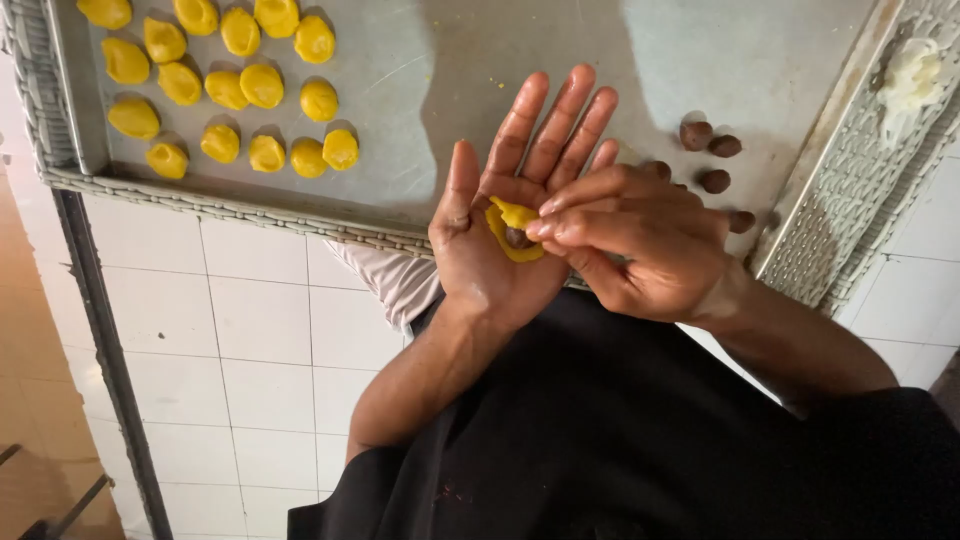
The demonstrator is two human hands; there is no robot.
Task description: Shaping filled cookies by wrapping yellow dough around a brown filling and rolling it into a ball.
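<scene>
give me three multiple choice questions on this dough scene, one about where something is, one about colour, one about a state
1. Where do the shaped yellow dough pieces lie?
A. on the upper left of the metal tray
B. on the tiled floor
C. in the right hand

2. What colour are the small balls beside the right hand?
A. white
B. green
C. brown

3. How is the left hand held?
A. clenched in a fist
B. open, palm up, with dough on it
C. flat on the tray

Answers:
1. A, the pieces sit in rows on the metal tray at its upper left.
2. C, the balls are dark brown against the grey metal.
3. B, the palm faces up with a yellow dough disc around a brown filling, and the right hand pinches its edge with its fingertips.
</scene>
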